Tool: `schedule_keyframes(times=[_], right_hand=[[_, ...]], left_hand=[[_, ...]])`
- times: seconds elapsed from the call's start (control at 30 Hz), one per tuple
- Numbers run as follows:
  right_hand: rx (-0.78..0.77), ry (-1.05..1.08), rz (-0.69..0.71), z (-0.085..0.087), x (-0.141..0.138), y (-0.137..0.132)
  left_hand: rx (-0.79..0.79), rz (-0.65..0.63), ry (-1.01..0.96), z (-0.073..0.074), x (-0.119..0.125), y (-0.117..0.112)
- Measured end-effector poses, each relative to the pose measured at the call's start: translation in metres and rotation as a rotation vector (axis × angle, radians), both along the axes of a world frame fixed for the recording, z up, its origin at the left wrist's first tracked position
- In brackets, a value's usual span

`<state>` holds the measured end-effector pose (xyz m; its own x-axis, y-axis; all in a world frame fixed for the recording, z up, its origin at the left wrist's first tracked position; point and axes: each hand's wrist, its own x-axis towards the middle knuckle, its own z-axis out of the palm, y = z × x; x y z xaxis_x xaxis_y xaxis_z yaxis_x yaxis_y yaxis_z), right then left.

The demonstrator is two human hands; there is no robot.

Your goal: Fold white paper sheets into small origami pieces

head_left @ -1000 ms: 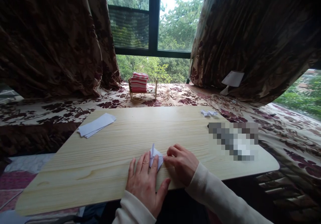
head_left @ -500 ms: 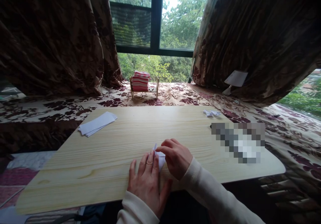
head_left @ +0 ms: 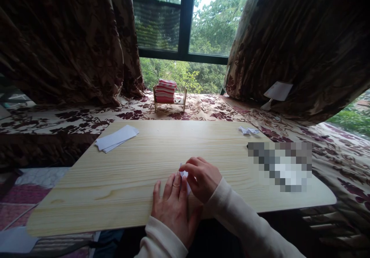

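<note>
A small folded white paper (head_left: 185, 174) lies on the light wooden table (head_left: 138, 173) near its front edge, mostly covered by my hands. My left hand (head_left: 173, 208) lies flat on the table with its fingers stretched out and pressing on the paper. My right hand (head_left: 202, 179) is curled over the paper, its fingertips pinching a fold at the paper's top. Both arms wear cream sleeves.
A stack of white paper sheets (head_left: 116, 138) lies at the table's far left. A small folded paper shape (head_left: 248, 131) rests at the far right, beside a blurred-out patch. A tiny wooden rack with striped cloth (head_left: 169, 94) stands by the window, between brown flowered curtains.
My right hand has slid left over the paper, which now shows less. The raised paper flap has been pressed lower. The view has drifted a little to the left.
</note>
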<state>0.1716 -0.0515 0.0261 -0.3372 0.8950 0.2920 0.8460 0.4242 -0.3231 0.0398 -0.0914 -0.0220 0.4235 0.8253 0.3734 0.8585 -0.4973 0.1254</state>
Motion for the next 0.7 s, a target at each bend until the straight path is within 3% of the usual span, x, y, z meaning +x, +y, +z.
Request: schedule_keyframes(times=[0.37,0.57,0.7], right_hand=[[-0.079,-0.165,-0.032,0.0030,-0.0043,-0.0008],[0.020,-0.278,0.006,-0.0002,-0.0087,-0.0031],[0.001,-0.217,-0.023,0.0037,-0.0085,-0.0003]], left_hand=[[0.011,-0.003,0.003,0.0005,-0.0004,0.0002],[-0.010,-0.005,-0.031,0.0014,0.0021,-0.0015],[-0.009,0.043,-0.069,0.0030,0.0043,-0.0029]])
